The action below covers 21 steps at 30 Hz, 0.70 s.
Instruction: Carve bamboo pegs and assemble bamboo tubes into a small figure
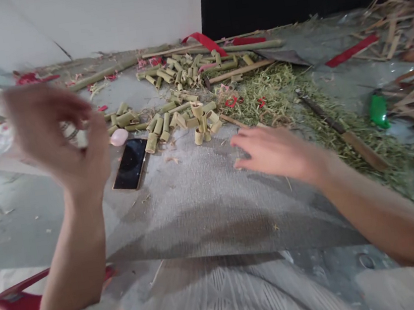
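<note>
Raised at the left, my left hand (59, 133) is smeared by motion. Its fingers curve toward the thumb, and I cannot tell whether anything is between them. Lower over the grey cloth (197, 197), my right hand (275, 151) reaches in from the right with thumb and fingers apart, holding nothing visible. Just left of its fingertips stands a small cluster of cut bamboo tubes (203, 130). More short bamboo pieces (157, 126) lie behind the cloth's middle. A dark phone (131, 164) rests flat between my hands, with a small pink balloon (118, 137) behind it.
A long blade with a wooden handle (364, 149) lies on green shavings (271, 90) at the right. Behind are a wooden-handled hammer (242, 71), a bamboo pile (180, 69) and red ribbon (207, 40). Thin wooden sticks (395, 23) and a green object (378, 109) sit far right.
</note>
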{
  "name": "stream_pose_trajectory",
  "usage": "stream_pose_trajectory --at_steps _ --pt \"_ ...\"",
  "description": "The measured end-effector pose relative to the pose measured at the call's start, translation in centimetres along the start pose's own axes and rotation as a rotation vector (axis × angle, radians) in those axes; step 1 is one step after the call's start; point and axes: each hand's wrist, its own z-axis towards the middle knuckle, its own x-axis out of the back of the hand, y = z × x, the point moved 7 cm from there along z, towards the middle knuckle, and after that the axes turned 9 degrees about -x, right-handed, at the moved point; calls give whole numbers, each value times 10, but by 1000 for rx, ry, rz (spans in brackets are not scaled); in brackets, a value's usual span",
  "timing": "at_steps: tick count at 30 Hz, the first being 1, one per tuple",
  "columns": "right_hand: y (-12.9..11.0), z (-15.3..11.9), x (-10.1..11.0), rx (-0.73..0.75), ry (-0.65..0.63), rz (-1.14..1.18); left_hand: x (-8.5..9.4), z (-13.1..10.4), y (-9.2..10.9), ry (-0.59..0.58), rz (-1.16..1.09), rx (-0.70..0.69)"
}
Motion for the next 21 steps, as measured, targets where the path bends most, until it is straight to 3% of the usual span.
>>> stream_pose_trajectory --at_steps 1,3,5,7,9,12,16,21 --pt "10 10 14 -41 27 12 -13 14 17 -109 -20 -98" --pt "33 30 41 -173 134 96 -57 31 36 -576 0 -198" --pt "43 50 51 -192 148 193 -93 40 30 -921 76 -167" --pt "41 66 47 -143 116 314 -122 44 19 -1085 65 -160" --pt "36 78 36 -81 68 491 -143 46 14 -1091 -85 -194" --pt "29 89 20 -1 17 687 -161 37 10 -1116 -331 -148" --pt "24 97 8 72 -29 775 -164 32 17 -1085 -353 -178" --pt "23 99 12 89 -1 746 -166 34 18 -1056 -415 -131"
